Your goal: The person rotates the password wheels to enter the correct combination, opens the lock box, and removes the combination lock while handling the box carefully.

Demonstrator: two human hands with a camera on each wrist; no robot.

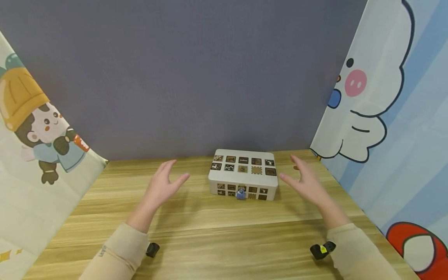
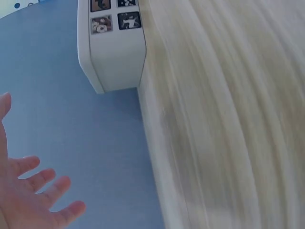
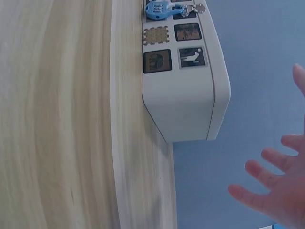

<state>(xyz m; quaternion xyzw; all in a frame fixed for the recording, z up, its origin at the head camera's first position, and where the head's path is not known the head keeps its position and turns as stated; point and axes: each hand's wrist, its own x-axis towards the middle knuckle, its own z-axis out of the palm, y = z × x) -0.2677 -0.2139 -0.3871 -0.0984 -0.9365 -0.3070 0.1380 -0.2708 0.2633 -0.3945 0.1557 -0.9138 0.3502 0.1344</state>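
Note:
A white box (image 1: pixel 245 179) with rows of small dark square pictures on its lid and front stands near the back of the table. On its front hangs a blue combination padlock (image 3: pixel 158 10), fastened through a metal hasp (image 3: pixel 194 9). My left hand (image 1: pixel 163 186) is held to the left of the box, apart from it, with thumb and fingers spread and nothing in them. On the other side, my right hand (image 1: pixel 306 182) is nearer the box's right end, its fingers also spread and holding nothing. Both palms face inward toward the box.
The wood-grain table (image 1: pixel 210 241) meets a grey back panel (image 1: pixel 196 77) just behind the box. Cartoon-printed sheets stand at the left (image 1: pixel 35 186) and right (image 1: pixel 413 163). A black wrist device (image 1: pixel 152 249) sits at the left sleeve, another (image 1: pixel 322 250) at the right.

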